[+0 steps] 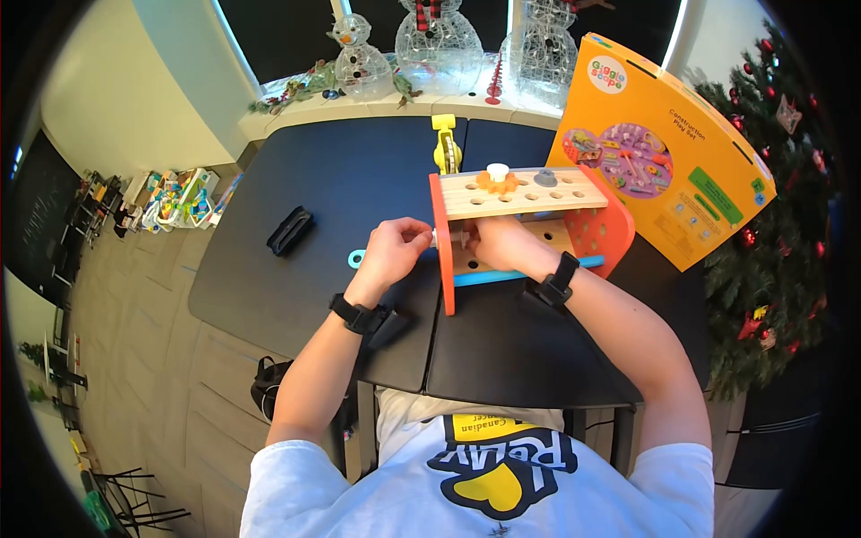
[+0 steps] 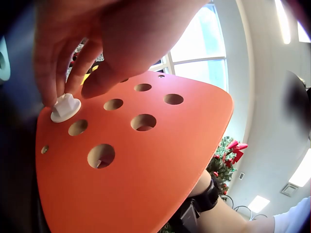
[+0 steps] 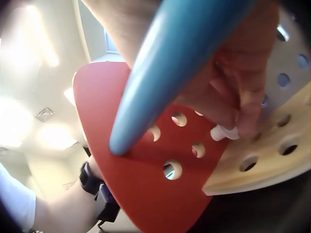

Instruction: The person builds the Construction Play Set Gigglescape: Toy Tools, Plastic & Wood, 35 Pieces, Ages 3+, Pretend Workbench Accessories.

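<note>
A toy workbench with a red side panel (image 2: 160, 160), a holed wooden top (image 1: 574, 199) and a blue bar (image 1: 502, 277) stands on the black table. Outside the left panel, the left hand (image 1: 395, 251) pinches a white hex-headed piece (image 2: 65, 108) seated at a hole. The right hand (image 1: 507, 244) reaches inside under the top; its fingertips pinch a small white piece (image 3: 224, 133) by the inner face of that panel. An orange gear (image 1: 497, 183) with a white piece on it and a grey piece (image 1: 545, 177) sit on the top.
A yellow toy (image 1: 446, 145) stands behind the bench, and an orange box (image 1: 659, 148) is upright at the back right. On the table's left lie a black case (image 1: 290, 231) and a teal ring-ended piece (image 1: 356, 259), close to the left hand.
</note>
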`<state>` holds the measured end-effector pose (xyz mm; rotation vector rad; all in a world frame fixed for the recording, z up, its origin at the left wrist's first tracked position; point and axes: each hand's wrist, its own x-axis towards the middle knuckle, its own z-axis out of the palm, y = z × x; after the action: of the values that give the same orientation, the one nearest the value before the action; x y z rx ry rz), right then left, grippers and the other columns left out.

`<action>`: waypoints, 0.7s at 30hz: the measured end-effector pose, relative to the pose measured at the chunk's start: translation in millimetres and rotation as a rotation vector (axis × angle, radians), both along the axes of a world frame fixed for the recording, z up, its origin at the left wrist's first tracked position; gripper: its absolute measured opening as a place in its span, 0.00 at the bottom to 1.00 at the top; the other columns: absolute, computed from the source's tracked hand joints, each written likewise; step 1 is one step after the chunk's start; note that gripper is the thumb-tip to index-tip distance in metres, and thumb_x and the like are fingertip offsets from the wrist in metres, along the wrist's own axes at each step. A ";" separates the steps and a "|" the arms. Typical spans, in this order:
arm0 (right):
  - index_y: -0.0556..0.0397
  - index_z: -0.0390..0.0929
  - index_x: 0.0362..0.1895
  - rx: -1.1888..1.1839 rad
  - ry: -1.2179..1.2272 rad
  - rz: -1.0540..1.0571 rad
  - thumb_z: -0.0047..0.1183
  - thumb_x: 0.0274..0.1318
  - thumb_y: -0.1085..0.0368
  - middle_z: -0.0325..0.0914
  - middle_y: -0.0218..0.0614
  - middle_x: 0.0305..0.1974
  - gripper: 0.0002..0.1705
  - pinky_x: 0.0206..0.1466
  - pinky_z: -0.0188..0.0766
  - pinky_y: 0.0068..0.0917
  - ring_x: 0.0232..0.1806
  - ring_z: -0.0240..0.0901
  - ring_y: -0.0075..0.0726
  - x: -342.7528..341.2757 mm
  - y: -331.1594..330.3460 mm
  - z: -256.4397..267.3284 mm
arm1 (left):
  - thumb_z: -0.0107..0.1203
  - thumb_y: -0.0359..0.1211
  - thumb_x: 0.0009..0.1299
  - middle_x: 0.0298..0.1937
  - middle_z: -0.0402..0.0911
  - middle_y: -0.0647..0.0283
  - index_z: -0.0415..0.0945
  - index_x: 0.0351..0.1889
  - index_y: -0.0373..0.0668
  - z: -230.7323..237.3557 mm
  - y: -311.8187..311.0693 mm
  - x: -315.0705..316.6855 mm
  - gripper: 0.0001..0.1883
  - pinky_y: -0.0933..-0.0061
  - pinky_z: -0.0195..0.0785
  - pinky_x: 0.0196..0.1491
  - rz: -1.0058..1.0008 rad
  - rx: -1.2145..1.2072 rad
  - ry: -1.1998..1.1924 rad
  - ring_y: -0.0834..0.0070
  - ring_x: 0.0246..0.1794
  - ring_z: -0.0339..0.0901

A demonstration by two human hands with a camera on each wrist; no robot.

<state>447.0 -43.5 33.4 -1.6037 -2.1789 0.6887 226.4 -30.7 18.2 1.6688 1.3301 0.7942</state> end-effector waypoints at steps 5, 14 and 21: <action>0.60 0.79 0.47 0.116 0.077 0.016 0.56 0.60 0.73 0.83 0.48 0.44 0.10 0.52 0.76 0.43 0.48 0.81 0.52 -2.4 6.5 -15.8 | 0.62 0.34 0.75 0.44 0.90 0.53 0.86 0.51 0.32 3.1 -3.5 0.1 0.14 0.66 0.79 0.51 -0.008 0.020 0.027 0.67 0.45 0.87; 0.60 0.77 0.45 0.112 0.125 0.043 0.51 0.62 0.76 0.80 0.48 0.39 0.08 0.47 0.75 0.41 0.42 0.78 0.51 -4.6 3.6 -8.2 | 0.62 0.33 0.74 0.43 0.90 0.52 0.86 0.51 0.32 3.2 -2.6 2.4 0.14 0.65 0.79 0.50 0.003 0.030 0.077 0.66 0.43 0.87; 0.60 0.79 0.46 -0.013 0.067 0.046 0.52 0.62 0.74 0.82 0.52 0.43 0.09 0.50 0.75 0.46 0.46 0.79 0.55 -5.7 15.1 -11.8 | 0.61 0.35 0.74 0.43 0.91 0.52 0.87 0.52 0.33 9.9 -4.5 5.4 0.16 0.65 0.78 0.49 0.020 0.024 0.130 0.67 0.42 0.87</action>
<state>441.3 -28.4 21.6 -1.5187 -2.1736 0.7605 231.8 -35.2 28.2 1.7530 1.4332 0.7262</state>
